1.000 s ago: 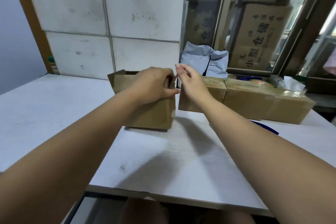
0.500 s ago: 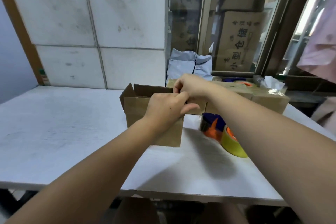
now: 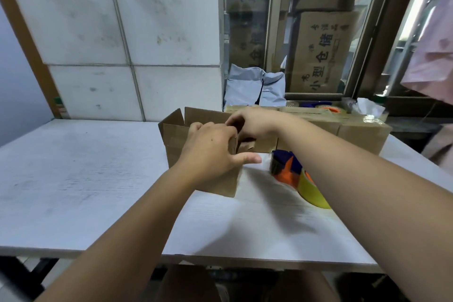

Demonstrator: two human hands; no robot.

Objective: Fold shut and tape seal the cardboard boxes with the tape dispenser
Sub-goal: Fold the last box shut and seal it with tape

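The open cardboard box sits mid-way across the white table. Our left hand grips its near right corner and our right hand curls over its right flap. The tape dispenser lies just beside it, under our right forearm.

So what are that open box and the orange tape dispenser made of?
The open box looks like brown cardboard, matte, with creased flaps. The tape dispenser seems hard plastic, with smooth orange and blue parts; its yellowish roll is probably tape.

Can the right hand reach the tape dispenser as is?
Likely yes: the orange, blue and yellow tape dispenser lies uncovered on the white table, close beside the right hand; nothing stands between.
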